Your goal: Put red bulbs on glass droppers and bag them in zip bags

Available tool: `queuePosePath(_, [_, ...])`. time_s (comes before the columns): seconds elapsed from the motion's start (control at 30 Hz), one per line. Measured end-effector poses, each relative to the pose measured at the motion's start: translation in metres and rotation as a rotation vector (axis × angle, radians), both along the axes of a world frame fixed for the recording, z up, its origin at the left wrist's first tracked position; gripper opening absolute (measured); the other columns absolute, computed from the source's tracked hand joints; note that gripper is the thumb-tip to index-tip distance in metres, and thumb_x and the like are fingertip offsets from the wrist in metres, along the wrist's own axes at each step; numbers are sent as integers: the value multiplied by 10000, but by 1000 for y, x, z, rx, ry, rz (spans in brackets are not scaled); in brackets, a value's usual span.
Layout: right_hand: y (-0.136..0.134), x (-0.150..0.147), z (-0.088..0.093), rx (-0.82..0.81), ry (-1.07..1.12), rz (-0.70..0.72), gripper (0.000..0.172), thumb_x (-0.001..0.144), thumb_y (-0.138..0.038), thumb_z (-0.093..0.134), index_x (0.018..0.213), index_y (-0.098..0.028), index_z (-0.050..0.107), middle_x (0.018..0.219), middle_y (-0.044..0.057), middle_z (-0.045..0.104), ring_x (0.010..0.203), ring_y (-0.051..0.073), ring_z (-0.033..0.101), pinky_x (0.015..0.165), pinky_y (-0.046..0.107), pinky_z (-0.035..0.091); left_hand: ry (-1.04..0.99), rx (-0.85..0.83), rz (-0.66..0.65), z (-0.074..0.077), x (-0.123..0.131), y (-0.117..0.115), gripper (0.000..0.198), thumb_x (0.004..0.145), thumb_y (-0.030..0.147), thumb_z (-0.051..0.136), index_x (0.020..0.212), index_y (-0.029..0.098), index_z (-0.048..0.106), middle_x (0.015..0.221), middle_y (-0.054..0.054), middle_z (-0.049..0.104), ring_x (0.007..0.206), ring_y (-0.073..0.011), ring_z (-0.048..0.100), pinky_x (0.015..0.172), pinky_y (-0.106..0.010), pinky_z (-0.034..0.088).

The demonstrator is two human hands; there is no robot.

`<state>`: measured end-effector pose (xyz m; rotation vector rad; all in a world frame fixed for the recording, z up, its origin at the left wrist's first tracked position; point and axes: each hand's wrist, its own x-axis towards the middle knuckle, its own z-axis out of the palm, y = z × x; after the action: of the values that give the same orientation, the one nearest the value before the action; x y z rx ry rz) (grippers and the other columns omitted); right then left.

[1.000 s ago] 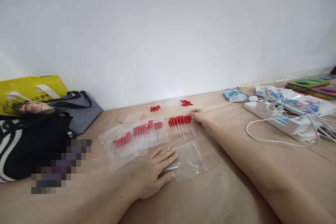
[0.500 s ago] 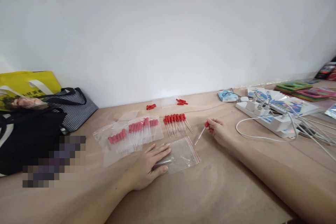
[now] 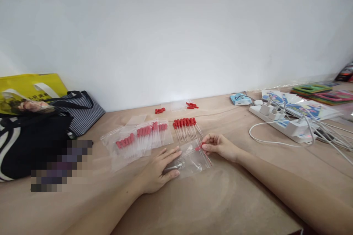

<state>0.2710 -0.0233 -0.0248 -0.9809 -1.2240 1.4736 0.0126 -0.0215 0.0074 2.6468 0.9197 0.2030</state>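
Note:
My left hand (image 3: 162, 167) lies flat, fingers spread, on the left part of a clear zip bag (image 3: 190, 167). At the bag's right edge, by its red seal line, my right hand (image 3: 216, 147) pinches a red-bulbed dropper (image 3: 199, 147). The dropper's stem points left into the mouth of the bag, and its tip is hard to make out. Just behind the bag lies a row of droppers (image 3: 184, 123), red bulbs away from me. To the left, filled zip bags (image 3: 140, 141) of red-bulbed droppers overlap on the table.
Loose red bulbs (image 3: 160, 111) and another red pile (image 3: 191, 106) lie near the wall. A white power strip (image 3: 275, 123) with cables stands at right, near a blue mask (image 3: 241, 99) and printed sheets (image 3: 311, 108). Bags, including a striped one (image 3: 85, 114), crowd the left.
My right hand has moved left with the dropper, from beside the bag to its open edge. The dropper's stem has turned to point into the bag. My left hand stays on the bag.

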Motion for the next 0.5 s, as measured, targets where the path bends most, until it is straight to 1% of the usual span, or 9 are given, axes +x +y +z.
queuePosePath(0.1, [-1,1,-2,55,-206,120,254,568,-312,722,698,-141,586,520,-43,559,402,43,453,387,162,349,-23,-11,-13,1,6,1,474,851,424,404,1291,263,334,1385,-15,290,1262,-200,267,1049,-430,194])
queuePosePath(0.23, [-2,0,-1,124,-401,159,284,679,-391,616,819,-148,658,541,-30,562,370,34,378,348,163,294,-27,-7,-67,2,11,3,467,849,424,409,1286,277,341,1352,-14,357,1243,-212,307,1045,-464,177])
queuePosePath(0.3, [-3,-2,2,205,-449,169,301,738,-410,543,857,-167,674,571,-14,581,415,53,414,393,177,335,-23,1,-90,2,11,4,466,848,422,412,1286,281,342,1346,-19,366,1238,-217,317,1040,-476,181])
queuePosePath(0.37, [-4,-5,3,336,-482,148,297,769,-402,500,844,-183,686,699,17,623,565,94,510,513,202,407,-37,43,-82,0,9,4,456,844,411,425,1276,284,361,1356,-26,350,1247,-231,296,1028,-486,206])
queuePosePath(0.4, [-4,-5,3,390,-497,120,289,770,-394,497,829,-186,689,779,30,631,649,113,536,569,211,422,-57,80,-65,-2,7,3,441,840,401,436,1262,283,385,1355,-31,353,1247,-239,292,1019,-487,226])
queuePosePath(0.43, [-4,-6,2,414,-509,89,281,766,-387,501,821,-185,688,828,37,630,692,122,543,591,212,425,-85,123,-44,-4,4,2,419,837,388,446,1240,279,419,1342,-37,375,1239,-245,305,1008,-482,252])
queuePosePath(0.47, [-4,-6,0,397,-514,56,279,759,-384,506,822,-178,682,823,41,628,672,119,542,567,207,422,-117,163,-20,-6,1,1,390,836,371,451,1212,270,456,1313,-44,415,1219,-245,336,994,-468,284])
queuePosePath(0.5, [-3,-5,-2,346,-510,16,280,749,-383,512,832,-167,670,769,38,625,605,106,530,515,199,408,-148,190,5,-9,-2,0,362,837,353,450,1185,260,486,1273,-51,459,1188,-238,380,977,-448,320])
